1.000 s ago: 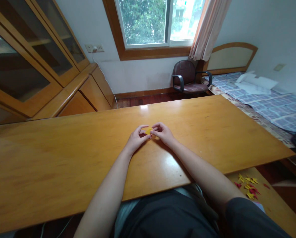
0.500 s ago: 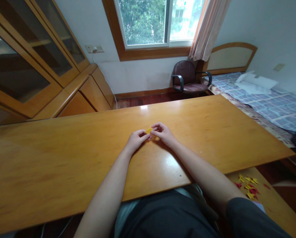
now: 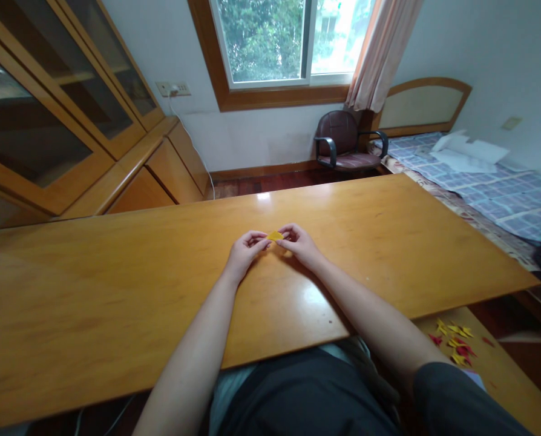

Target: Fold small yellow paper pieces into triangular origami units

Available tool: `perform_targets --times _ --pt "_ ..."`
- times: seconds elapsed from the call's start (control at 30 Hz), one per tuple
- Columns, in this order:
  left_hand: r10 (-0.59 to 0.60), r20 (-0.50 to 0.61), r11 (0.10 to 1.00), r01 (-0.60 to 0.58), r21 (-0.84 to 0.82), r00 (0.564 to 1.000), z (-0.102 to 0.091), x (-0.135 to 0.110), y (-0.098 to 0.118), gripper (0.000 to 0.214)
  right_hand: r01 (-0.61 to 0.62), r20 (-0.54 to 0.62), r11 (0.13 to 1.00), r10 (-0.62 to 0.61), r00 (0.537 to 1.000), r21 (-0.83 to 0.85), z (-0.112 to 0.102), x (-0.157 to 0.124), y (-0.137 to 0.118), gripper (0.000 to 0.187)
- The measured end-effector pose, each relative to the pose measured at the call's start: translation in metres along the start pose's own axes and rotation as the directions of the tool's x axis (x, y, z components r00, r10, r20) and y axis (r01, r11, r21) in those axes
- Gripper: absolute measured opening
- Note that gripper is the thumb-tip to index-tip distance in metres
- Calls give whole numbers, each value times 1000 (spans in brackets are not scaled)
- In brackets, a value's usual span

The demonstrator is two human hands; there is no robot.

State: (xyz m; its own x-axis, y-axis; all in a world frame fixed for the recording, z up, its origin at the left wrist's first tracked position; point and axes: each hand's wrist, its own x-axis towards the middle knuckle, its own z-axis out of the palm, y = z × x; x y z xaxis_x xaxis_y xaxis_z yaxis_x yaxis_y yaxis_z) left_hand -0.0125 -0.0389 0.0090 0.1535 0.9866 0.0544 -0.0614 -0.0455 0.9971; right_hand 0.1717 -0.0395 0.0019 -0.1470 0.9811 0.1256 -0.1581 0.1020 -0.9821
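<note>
Paper is sitting at the centre of things: a small yellow folded paper piece (image 3: 275, 235) is being held over the middle of the long orange-brown wooden bench (image 3: 116, 290), pinched between the person's two hands. The left hand (image 3: 242, 251) is closing a narrow grip on the piece's left edge with thumb and forefinger tips. The right hand (image 3: 299, 242) is gripping the right edge the same way, its other fingers curling under. Whether the piece is touching the bench or riding just above it cannot be told.

With so small a piece held only by fingertips, it could be slipping free or creasing crooked if one pinch is pressing harder than the other. Pulling the hands apart could be tearing it.

Both forearms are reaching forward from the near bench edge and converging, wrists low over the wood and palms turning inward toward each other. Past the bench's near right corner, a scatter of small yellow and red folded paper pieces (image 3: 454, 345) is lying on a lower wooden surface, well apart from the hands.
</note>
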Motion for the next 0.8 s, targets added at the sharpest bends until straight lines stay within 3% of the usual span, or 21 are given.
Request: perform_targets --times 0.13,0.27,0.8 --pt "-26 65 997 21 77 998 1 1 -1 31 4 17 1000 -5 1000 20 1 -1 -1 31" --pt "-24 53 992 18 122 998 1 0 1 29 -1 30 1000 0 1000 15 2 -1 1 30" --pt "-33 72 998 29 53 997 -2 -1 1 29 -7 20 1000 6 1000 31 2 -1 -1 29"
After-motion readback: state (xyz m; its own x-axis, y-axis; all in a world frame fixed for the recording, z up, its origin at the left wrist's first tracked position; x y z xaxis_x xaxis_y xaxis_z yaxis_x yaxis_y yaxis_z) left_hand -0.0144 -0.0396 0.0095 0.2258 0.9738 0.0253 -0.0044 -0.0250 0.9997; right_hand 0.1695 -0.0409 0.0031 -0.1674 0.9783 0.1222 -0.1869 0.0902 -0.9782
